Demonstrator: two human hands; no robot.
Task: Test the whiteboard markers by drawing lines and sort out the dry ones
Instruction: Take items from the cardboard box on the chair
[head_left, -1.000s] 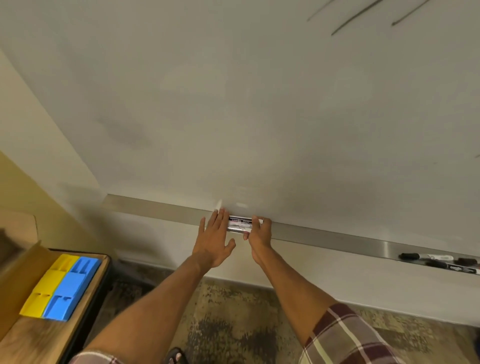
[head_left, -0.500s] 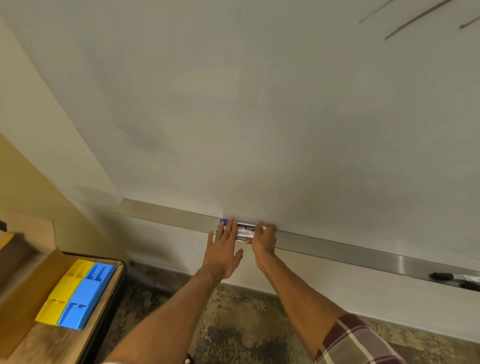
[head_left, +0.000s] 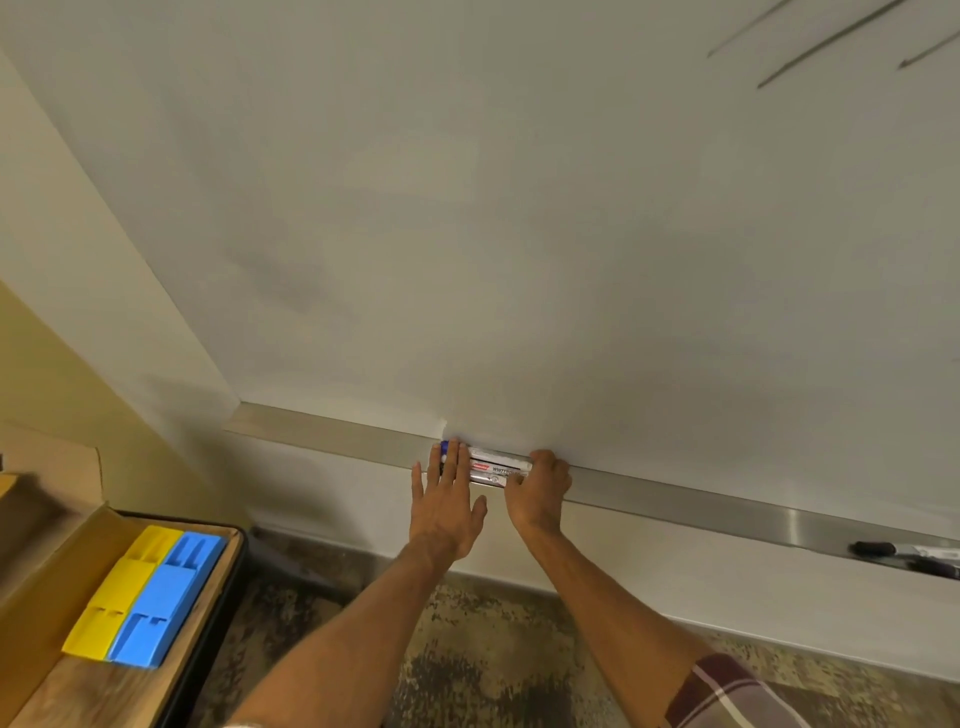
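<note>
At the far left, a desk (head_left: 62, 691) carried a yellow tray (head_left: 122, 592) and a blue tray (head_left: 166, 603), side by side and touching. Above and to the right, the whiteboard (head_left: 519, 208) filled most of the view, with a metal ledge (head_left: 332, 436) running along its lower edge.

The left hand (head_left: 447, 504) lay flat against the ledge, its fingers straight and close together, with the thumb out to the side. The fingertips rested on the left end of a small bundle of markers (head_left: 493, 467). A blue cap (head_left: 444, 448) showed just beside those fingertips.

The markers lay lengthwise on the ledge, between the two hands. The right hand (head_left: 537, 488) had its fingers curled over their right end, gripping it.

Farther right, well apart from the bundle, a few loose pens (head_left: 909, 553) with dark caps lay on the same ledge. Three dark lines (head_left: 826, 41) slanted across the board's upper right corner. A plaid sleeve (head_left: 732, 691) covered the right upper arm.
</note>
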